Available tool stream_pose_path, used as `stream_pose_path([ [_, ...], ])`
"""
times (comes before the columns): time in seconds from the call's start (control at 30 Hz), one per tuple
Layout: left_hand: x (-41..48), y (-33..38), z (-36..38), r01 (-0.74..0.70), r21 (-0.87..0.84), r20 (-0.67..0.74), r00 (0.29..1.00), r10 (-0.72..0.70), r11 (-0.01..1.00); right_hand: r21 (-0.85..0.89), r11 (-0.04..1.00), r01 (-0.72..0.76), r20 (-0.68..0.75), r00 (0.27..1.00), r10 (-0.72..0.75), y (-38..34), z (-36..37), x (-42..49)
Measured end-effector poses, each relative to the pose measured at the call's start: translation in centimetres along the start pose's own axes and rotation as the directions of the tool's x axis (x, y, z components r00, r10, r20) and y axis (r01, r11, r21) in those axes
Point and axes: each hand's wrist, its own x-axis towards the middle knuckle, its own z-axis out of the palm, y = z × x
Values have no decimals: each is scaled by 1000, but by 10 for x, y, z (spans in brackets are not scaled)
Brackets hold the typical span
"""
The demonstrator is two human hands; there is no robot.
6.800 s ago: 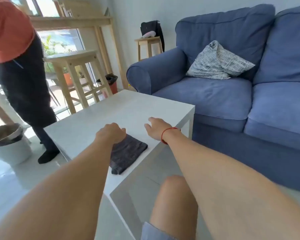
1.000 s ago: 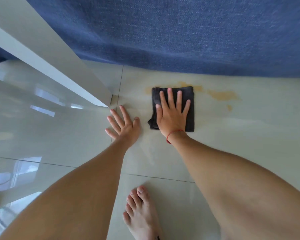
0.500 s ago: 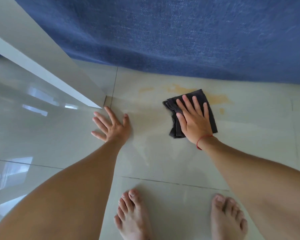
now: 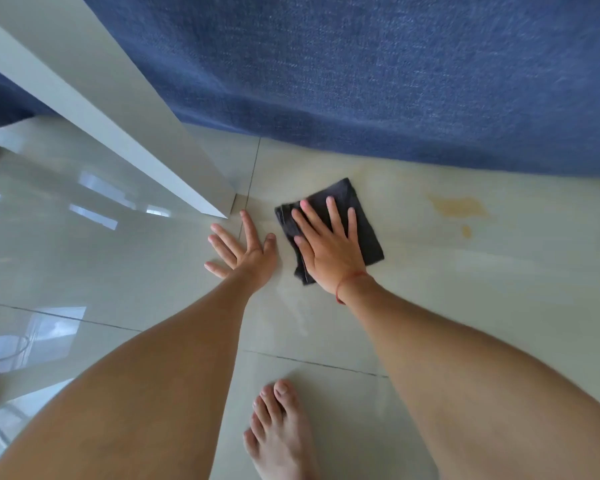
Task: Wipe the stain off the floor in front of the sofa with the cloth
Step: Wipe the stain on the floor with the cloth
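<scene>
A dark grey folded cloth (image 4: 368, 230) lies flat on the pale floor tiles just in front of the blue sofa (image 4: 378, 74). My right hand (image 4: 329, 247), with a red string at the wrist, presses palm-down on the cloth, fingers spread. A yellowish stain (image 4: 456, 206) shows on the tile to the right of the cloth, with a small spot (image 4: 466, 231) below it. My left hand (image 4: 245, 249) rests flat on the bare floor, fingers apart, just left of the cloth.
A white table leg (image 4: 201, 188) meets the floor just above my left hand, with the table's underside running up to the left. My bare foot (image 4: 279, 434) stands on the tile below. Glossy tiles (image 4: 84, 265) stretch to the left.
My right hand has slid the cloth to the left, off the stain's right part, which is now uncovered. The left hand stays planted on the floor.
</scene>
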Motion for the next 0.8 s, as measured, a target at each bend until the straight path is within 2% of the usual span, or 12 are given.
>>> stream_pose_path([
  [0.1, 1, -3, 0, -9, 24, 26, 1000, 8, 1000, -57, 992, 111, 11, 994, -111, 32, 6, -36],
  [0.17, 3, -5, 1, -2, 31, 42, 999, 0, 1000, -87, 992, 93, -9, 995, -95, 65, 3, -50],
  [0.3, 4, -4, 0, -16, 53, 21, 1000, 15, 998, -63, 994, -94, -29, 995, 93, 99, -13, -38],
  [0.43, 2, -2, -2, 1, 56, 39, 999, -3, 998, 18, 957, -288, -95, 953, 289, 69, -10, -6],
  [0.5, 0, -1, -3, 2, 44, 49, 999, -4, 999, 49, 946, -321, -103, 940, 325, 49, -7, 8],
  [0.67, -3, 1, -4, 2, 30, 41, 999, -3, 1000, 54, 979, -194, -58, 979, 197, 7, 0, 24],
  [0.8, -9, 3, -2, 4, 2, 4, 1000, -4, 1000, 23, 999, -47, -54, 997, 48, 9, 8, -7],
])
